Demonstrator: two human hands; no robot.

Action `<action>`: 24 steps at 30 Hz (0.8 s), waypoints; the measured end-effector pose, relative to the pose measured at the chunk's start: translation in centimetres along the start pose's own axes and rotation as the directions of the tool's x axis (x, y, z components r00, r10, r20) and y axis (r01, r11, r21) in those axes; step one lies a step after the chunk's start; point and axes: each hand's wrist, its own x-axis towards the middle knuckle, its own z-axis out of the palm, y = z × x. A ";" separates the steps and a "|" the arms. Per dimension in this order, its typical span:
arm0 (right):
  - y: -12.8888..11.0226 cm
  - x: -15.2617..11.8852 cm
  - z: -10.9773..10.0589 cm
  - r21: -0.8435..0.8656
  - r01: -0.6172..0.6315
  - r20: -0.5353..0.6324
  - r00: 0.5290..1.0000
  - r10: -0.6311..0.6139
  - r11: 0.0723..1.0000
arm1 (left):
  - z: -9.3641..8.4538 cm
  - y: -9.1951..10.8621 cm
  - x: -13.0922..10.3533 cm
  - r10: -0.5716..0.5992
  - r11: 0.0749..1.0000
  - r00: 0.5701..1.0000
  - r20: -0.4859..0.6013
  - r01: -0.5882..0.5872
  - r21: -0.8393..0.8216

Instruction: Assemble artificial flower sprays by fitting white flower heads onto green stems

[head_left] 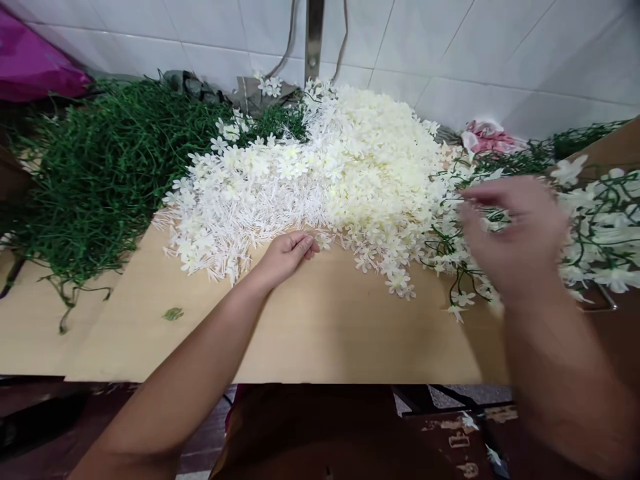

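1. Across the middle, we have a pale tan, flat tabletop (320, 327), carrying everything in play.
2. Over on the left, a big tangled heap of dark green, wiry artificial stems (115, 167): springy by the look of them, and likely to snag on one another.
3. Centre stage, a broad pile of cream-white, star-petalled artificial flowers (380, 167), spread in front of the wall! These should be feather-light, with soft petals that crease easily.
4. Out right, white blossoms on curling green stems (607, 230), loosely bunched; probably bendy, best gripped by the stem.
5. Above the near edge of that bunch, the right hand (525, 233), blurred, fingers curved and partly open; whether it has hold of anything, I can't tell.
6. At the pile's front edge, the left hand (290, 255), fingers curled in, thumb against forefinger; a white bloom (323, 241) sits right beside the fingertips, but held or not, impossible to call.
7. Smallest of all, thin white stalks (260, 207): stiffer-looking, and the sensible place to pinch.
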 end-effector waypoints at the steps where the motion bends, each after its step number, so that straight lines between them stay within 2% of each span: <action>1: -1.7 -0.2 2.5 0.067 0.090 0.049 0.994 -0.093 0.994 | 0.0 0.0 0.0 0.005 1.000 1.000 -0.010 -0.005 -0.008; 2: -3.4 -0.4 4.8 0.126 0.137 0.142 0.978 -0.155 0.982 | -0.1 -0.1 0.0 0.011 1.000 1.000 -0.021 -0.011 -0.014; 3: -4.8 -0.5 6.9 0.150 0.133 0.250 0.954 -0.168 0.980 | -0.1 -0.1 -0.1 0.016 1.000 0.999 -0.031 -0.017 -0.020; 5: -7.0 -0.6 10.1 0.120 0.100 0.435 0.889 -0.143 0.988 | -0.2 -0.2 -0.1 0.027 0.999 0.999 -0.046 -0.028 -0.033; 7: -8.2 -0.6 11.9 0.062 0.082 0.557 0.824 -0.102 0.995 | -0.2 -0.3 0.0 0.035 0.998 0.998 -0.054 -0.038 -0.053; 9: -8.9 -0.4 12.8 0.012 0.059 0.609 0.792 -0.054 0.998 | -0.1 -0.5 0.1 0.036 0.997 0.997 -0.073 -0.041 -0.066; 12: -9.3 -0.2 13.2 -0.012 0.017 0.611 0.792 -0.007 1.000 | 0.2 -0.8 0.2 0.068 0.997 0.986 -0.151 -0.072 -0.021; 16: -9.3 -0.2 13.8 0.114 -0.065 0.545 0.839 -0.007 0.991 | 0.4 -1.2 0.4 0.176 0.977 0.954 -0.244 -0.139 0.161; 20: -8.6 -0.5 14.1 0.282 -0.184 0.464 0.885 0.034 0.942 | 0.5 -1.6 0.4 0.237 0.938 0.949 -0.206 -0.169 0.302; 24: -8.3 -1.0 14.0 0.389 -0.255 0.457 0.888 0.054 0.885 | 0.5 -1.4 0.4 0.239 0.921 0.954 -0.183 -0.163 0.355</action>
